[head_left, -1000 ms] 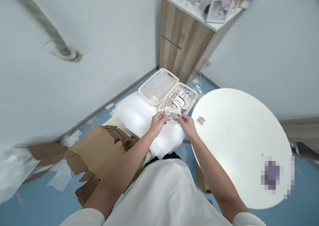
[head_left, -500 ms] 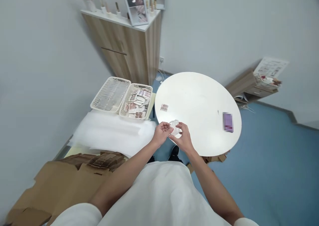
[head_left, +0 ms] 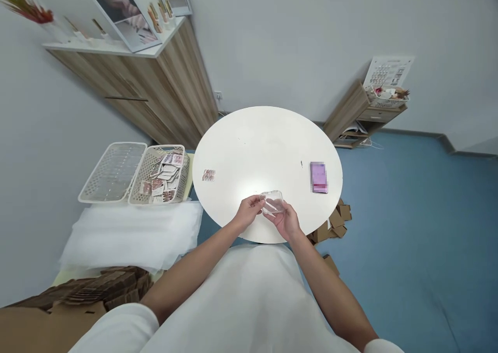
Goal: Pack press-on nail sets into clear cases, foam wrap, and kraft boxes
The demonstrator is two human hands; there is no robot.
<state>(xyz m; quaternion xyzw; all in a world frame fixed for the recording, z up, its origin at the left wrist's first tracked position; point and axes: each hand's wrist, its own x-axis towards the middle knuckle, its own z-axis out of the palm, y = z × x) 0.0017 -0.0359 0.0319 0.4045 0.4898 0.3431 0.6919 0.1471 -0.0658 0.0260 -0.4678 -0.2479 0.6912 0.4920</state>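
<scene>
- The clear case was held between both hands, above the near part of the white table.
- The left hand gripped its left edge, thumb against fingers.
- The right hand gripped its right side.
- A small patterned sheet lay at table left; a blurred purple item, right.

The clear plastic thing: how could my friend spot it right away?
Find the big white table, then look above its near side. There the left hand and right hand hold the clear plastic thing. Unlike the small patterned piece and purple item lying on the table, it's see-through and held up.
</scene>
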